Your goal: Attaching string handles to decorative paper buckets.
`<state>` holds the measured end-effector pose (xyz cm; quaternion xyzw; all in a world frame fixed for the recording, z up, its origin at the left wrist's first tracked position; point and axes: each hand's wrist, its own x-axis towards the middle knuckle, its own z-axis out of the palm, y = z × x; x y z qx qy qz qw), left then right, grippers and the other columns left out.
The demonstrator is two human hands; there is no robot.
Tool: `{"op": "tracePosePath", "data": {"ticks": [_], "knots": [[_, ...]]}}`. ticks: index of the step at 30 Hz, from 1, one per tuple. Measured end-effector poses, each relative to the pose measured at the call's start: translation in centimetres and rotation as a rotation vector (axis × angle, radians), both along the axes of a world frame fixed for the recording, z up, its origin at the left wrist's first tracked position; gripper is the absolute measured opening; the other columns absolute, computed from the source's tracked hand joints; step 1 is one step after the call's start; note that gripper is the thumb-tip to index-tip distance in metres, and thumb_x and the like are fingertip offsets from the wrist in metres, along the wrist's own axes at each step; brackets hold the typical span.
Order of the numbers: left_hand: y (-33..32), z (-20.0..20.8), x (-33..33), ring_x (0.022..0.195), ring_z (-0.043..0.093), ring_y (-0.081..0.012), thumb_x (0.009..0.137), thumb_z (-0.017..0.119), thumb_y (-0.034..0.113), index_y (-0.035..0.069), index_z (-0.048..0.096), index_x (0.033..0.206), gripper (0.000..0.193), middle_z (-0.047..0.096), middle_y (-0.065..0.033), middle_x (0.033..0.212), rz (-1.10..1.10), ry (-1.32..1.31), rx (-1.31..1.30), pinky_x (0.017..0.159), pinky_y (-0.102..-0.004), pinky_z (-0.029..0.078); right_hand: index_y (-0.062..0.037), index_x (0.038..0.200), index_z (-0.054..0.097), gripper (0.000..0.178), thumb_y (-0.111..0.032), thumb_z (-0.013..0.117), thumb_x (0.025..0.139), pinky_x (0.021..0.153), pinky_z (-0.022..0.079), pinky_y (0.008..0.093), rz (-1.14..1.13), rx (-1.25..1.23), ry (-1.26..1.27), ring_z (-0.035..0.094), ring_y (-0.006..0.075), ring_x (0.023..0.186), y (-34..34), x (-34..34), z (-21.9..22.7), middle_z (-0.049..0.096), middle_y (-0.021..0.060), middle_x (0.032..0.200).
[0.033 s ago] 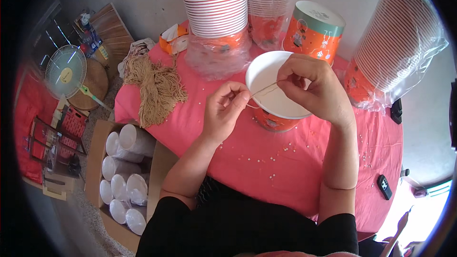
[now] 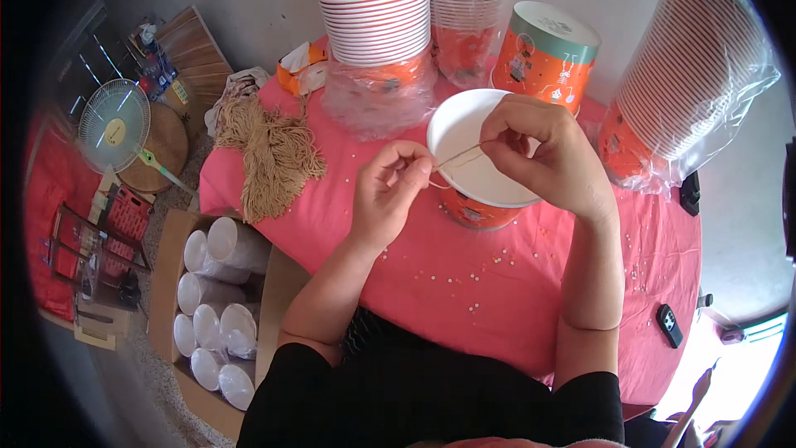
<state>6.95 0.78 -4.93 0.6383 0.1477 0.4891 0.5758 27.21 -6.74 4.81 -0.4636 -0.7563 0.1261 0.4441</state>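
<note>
A thin tan string [image 2: 461, 156] is stretched between my two hands, over the left part of an open paper bucket's mouth. My left hand [image 2: 388, 199] pinches one end with thumb and forefinger, just left of the rim. Above the bucket, my right hand [image 2: 554, 158] pinches the other end, its fingers curled. The upright paper bucket [image 2: 474, 214] is white inside and orange outside, and my right hand hides part of its rim. A pale loop of string [image 2: 439, 184] hangs by its left side. At the table's left lies a bundle of tan strings [image 2: 282, 162].
Tall stacks of nested buckets [image 2: 373, 8] in plastic stand at the back, and another stack [image 2: 680, 66] leans at right. An upturned orange bucket [image 2: 547, 58] stands behind. Small discs dot the pink tablecloth [image 2: 464, 307]. A carton [image 2: 166, 299] of wrapped cups sits lower left.
</note>
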Motion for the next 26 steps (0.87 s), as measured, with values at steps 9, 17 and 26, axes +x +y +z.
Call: {"op": "tracePosePath", "data": {"ticks": [9, 17, 26], "knots": [[-0.2, 0.6, 0.2, 0.064, 0.044, -0.0008, 0.098, 0.047, 0.003, 0.001, 0.051, 0.120, 0.023, 0.062, -0.0037, 0.091, -0.038, -0.053, 0.056, 0.057, -0.0157, 0.036, -0.0007, 0.081, 0.061, 0.010, 0.008, 0.062, 0.078, 0.063, 0.044, 0.0246, 0.156, -0.005, 0.104, 0.053, 0.0092, 0.069, 0.1, -1.2, -0.6, 0.057, 0.0019, 0.081], [-0.6, 1.6, 0.0, 0.069, 0.049, -0.0030, 0.098, 0.046, 0.004, 0.002, 0.043, 0.127, 0.029, 0.061, -0.0048, 0.092, -0.097, -0.009, 0.097, 0.059, -0.0172, 0.039, -0.0025, 0.081, 0.062, 0.013, 0.007, 0.063, 0.073, 0.064, 0.044, 0.0282, 0.296, 0.062, 0.159, 0.056, 0.0129, 0.070, -1.0, -2.1, 0.2, 0.061, 0.0027, 0.079], [0.0, 1.5, -1.2, 0.093, 0.058, -0.0108, 0.097, 0.053, 0.008, 0.005, 0.035, 0.134, 0.041, 0.060, -0.0084, 0.104, -0.243, 0.006, 0.082, 0.083, -0.0229, 0.047, -0.0047, 0.095, 0.062, 0.011, 0.001, 0.062, 0.085, 0.061, 0.043, 0.0232, 0.148, -0.207, 0.138, 0.055, 0.0084, 0.069, 0.9, -1.8, -1.8, 0.060, -0.0006, 0.086]]}}
